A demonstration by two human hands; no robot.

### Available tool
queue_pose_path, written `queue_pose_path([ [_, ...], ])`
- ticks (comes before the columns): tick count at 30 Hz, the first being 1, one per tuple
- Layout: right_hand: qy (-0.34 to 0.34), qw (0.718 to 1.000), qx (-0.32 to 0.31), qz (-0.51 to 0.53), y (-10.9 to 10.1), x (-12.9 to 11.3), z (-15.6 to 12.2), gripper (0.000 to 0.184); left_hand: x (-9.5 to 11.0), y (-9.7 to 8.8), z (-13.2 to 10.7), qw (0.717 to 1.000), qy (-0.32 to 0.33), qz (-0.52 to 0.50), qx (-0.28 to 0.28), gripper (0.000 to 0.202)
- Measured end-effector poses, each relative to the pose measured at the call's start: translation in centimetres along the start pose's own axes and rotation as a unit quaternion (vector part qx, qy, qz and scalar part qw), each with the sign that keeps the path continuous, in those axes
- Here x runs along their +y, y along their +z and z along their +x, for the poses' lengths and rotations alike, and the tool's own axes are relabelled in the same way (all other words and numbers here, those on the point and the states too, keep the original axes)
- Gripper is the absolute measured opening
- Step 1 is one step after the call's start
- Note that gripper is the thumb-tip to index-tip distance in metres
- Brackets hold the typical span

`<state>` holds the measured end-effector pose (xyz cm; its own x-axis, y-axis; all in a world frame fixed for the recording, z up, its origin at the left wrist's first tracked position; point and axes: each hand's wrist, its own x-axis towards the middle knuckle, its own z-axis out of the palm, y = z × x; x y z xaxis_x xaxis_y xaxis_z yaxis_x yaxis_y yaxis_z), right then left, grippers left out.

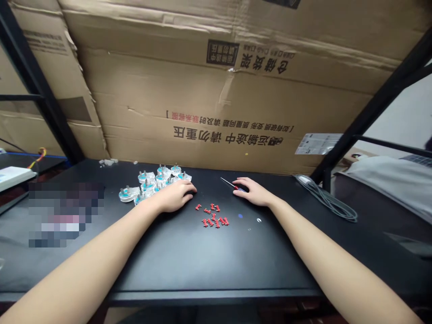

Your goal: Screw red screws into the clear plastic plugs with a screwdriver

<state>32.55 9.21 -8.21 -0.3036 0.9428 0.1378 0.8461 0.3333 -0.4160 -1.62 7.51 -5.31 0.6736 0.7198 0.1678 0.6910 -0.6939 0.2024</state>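
Well left of the red pins [214, 218], on the black tabletop [202, 265]: a heap of clear-and-teal plugs [150, 183]. Just left of the pins, touching the heap's right edge: left hand [176, 195], palm down, fingers curled loosely over the nearest plugs; gripping or merely resting, impossible to tell. Scattered loose between both hands, touched by neither: the pins themselves. Just right of and behind the pins: a thin screwdriver [228, 182], shaft pointing left, red handle tucked under the right hand [254, 192]. Palm down there too, fingers laid across the handle; closed around it or not, impossible to tell. Far right of the pins: a coiled grey cable [326, 200]. Behind the pins, at the tabletop's back edge: a cardboard box [236, 90].
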Motion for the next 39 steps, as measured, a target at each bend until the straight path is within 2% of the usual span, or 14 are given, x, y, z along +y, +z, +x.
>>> queue_pose_path([
  [5, -0.011, 1.000, 0.012, 0.000, -0.1, -0.1, 0.0, 0.047, 0.0, 0.1, -0.1, 1.000, 0.003, -0.002, 0.000, 0.029],
  [10, -0.028, 0.999, 0.044, -0.001, -0.2, -0.4, 0.1, 0.016, 0.2, -0.1, -0.1, 1.000, -0.002, 0.002, -0.007, 0.030],
  [13, -0.025, 0.998, 0.063, -0.006, -0.1, -0.5, 0.3, 0.007, 0.2, -0.1, -0.1, 1.000, -0.004, 0.004, -0.010, 0.030],
  [17, -0.009, 0.997, 0.079, -0.021, -0.1, -0.3, 0.5, 0.011, 0.0, 0.0, -0.1, 1.000, -0.003, 0.004, -0.008, 0.030],
  [25, 0.073, 0.992, 0.092, -0.050, -0.5, 0.0, 0.5, 0.019, -0.4, 0.3, 0.0, 1.000, 0.003, -0.001, -0.001, 0.030],
  [30, 0.043, 0.995, 0.075, -0.039, -0.6, -0.4, 0.3, 0.018, -0.1, 0.1, 0.0, 1.000, 0.006, -0.002, -0.001, 0.030],
  [39, 0.037, 0.996, 0.074, -0.039, -0.8, -1.1, 0.2, 0.019, 0.0, 0.0, 0.0, 1.000, 0.008, 0.003, -0.005, 0.031],
])
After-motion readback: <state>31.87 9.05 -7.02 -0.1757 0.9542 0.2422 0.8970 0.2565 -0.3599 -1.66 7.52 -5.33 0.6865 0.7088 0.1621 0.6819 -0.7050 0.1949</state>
